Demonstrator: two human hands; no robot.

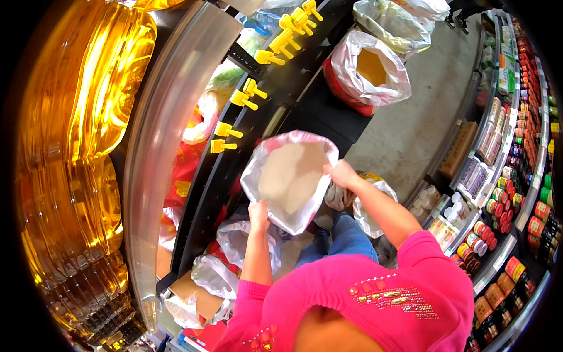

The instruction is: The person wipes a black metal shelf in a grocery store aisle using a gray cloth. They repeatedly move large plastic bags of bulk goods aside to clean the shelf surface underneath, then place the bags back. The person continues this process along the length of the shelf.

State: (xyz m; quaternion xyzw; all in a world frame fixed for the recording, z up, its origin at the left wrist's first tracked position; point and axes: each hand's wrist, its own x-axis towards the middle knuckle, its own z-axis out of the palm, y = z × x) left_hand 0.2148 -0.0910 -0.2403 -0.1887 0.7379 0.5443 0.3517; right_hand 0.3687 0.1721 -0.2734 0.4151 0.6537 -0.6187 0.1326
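Observation:
An open white woven sack with a rolled-down rim is in front of me, filled with a pale tan grain or meal. My left hand grips the near-left part of its rim. On the right side of the rim, my right hand is closed around the edge. The arms reach out from a pink top, one to each side of the opening. What the sack rests on is hidden beneath it.
Ahead stands a red-and-white sack of yellow grain. Yellow clips line a black shelf edge on the left, near large bottles of golden oil. Shelves of jars run along the right. More sacks lie by my legs. A person's feet show far off.

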